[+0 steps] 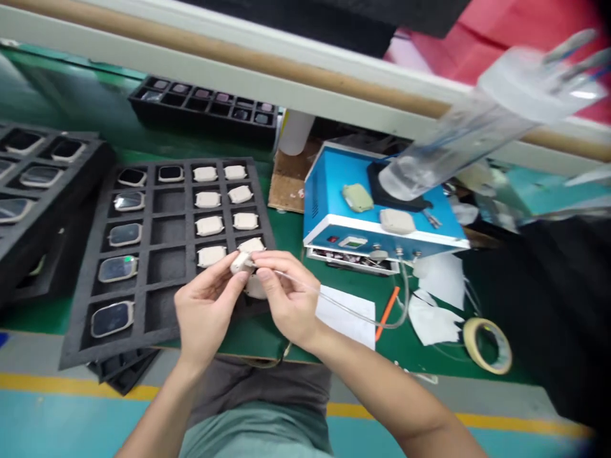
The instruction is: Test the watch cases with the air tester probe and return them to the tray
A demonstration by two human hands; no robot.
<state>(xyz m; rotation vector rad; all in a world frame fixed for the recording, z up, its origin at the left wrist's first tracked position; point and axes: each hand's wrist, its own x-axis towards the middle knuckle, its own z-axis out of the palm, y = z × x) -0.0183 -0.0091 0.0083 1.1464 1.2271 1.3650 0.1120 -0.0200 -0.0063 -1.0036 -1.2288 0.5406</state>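
My left hand (205, 308) pinches a small whitish watch case (240, 262) between thumb and fingers. My right hand (291, 296) meets it from the other side, its fingers closed on the end of a thin clear tube (329, 298). The tube runs right, to the front of a blue box (344, 191). Under and behind my hands lies a black foam tray (167, 262). Its left column holds watches with dark screens (118, 269), and its right columns hold beige watch cases (210, 226). The contact point between tube and case is partly hidden by my fingers.
A green case (358, 198) and a beige case (397, 221) rest on the blue box, beside a clear cylinder (429, 159). Right of my hands are white paper (351, 312), an orange stick (387, 313) and a tape roll (471, 346). More trays (88, 162) stand left; a shelf edge (238, 60) crosses above.
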